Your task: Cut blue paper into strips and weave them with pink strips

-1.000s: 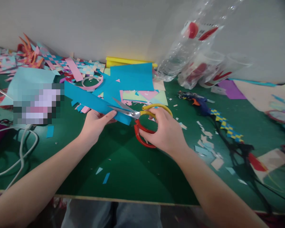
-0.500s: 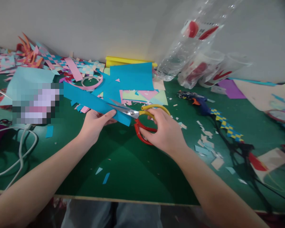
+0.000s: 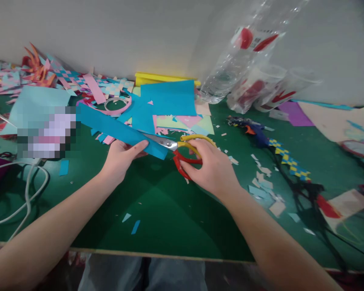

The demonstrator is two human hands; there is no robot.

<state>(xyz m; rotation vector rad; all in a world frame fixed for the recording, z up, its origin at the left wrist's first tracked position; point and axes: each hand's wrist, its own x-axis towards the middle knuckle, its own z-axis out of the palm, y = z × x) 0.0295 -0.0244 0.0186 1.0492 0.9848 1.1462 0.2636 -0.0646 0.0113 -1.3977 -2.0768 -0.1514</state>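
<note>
Cut: apparently trimming long blue paper strip (image 3: 118,129) with yellow-and-red-handled metal scissors (image 3: 170,144).
Left hand (image 3: 121,158): pinching strip.
Right hand (image 3: 211,169): half-closed round scissors.
Next snip: likely needs strip steady.

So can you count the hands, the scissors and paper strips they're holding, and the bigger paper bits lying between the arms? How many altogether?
Hands: 2 (left hand, right hand)
Held scissors: 1
Held blue strip: 1
Bigger paper bits: 2 (pale scrap, blue scrap)
Total: 6
</note>
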